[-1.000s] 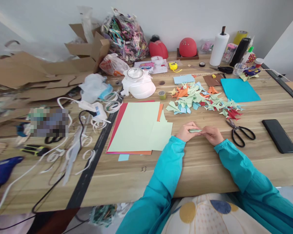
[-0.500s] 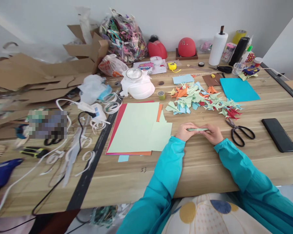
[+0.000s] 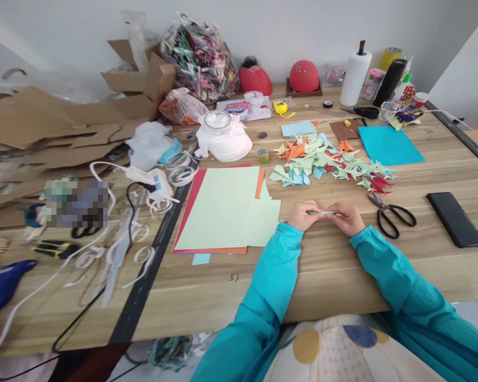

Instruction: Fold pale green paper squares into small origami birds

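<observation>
A thin pale green folded paper (image 3: 322,213) is being pinched between the left hand (image 3: 301,215) and the right hand (image 3: 348,218); it is now being held flatter and narrower than a second ago, so a crease is probably being pressed. Both grips are being kept narrow, just left of the scissors (image 3: 392,215), near the table's (image 3: 342,276) near edge.

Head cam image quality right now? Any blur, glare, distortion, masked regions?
Head view: even, soft daylight with faint shadows; wide-angle bend curves the wooden table edge; far-left clutter smears toward the frame edge; a pixelated patch masks one spot; the left hand, right hand and thin pale-green folded paper stay sharp.
</observation>
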### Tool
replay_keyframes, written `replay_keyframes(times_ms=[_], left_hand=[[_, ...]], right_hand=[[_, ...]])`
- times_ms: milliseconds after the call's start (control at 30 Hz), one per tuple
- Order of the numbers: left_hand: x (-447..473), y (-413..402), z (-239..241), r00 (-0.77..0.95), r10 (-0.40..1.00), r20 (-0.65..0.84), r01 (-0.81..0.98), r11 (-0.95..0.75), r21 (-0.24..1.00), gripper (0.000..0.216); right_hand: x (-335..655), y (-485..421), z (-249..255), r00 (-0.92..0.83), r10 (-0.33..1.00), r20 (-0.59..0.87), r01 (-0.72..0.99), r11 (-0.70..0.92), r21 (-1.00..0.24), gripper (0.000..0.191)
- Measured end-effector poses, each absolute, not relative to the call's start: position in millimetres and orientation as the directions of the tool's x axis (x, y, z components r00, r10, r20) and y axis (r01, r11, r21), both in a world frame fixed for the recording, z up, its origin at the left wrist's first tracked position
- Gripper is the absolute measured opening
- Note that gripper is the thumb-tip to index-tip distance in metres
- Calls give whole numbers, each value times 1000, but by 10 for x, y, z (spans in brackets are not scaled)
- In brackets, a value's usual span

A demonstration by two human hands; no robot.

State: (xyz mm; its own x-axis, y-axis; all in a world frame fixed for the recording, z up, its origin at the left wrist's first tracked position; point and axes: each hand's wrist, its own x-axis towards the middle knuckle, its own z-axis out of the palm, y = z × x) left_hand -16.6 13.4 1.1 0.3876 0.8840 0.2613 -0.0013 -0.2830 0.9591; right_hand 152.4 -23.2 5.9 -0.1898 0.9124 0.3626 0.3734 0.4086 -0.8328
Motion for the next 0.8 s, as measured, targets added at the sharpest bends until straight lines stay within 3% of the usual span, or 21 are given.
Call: replay_keyframes(times_ms=[800], left_hand=[[-154,140,-39,331,877,348,39,-382,923,16]], right_hand=[[1513,-207,-40,-121,943,311,328,334,-884,17]])
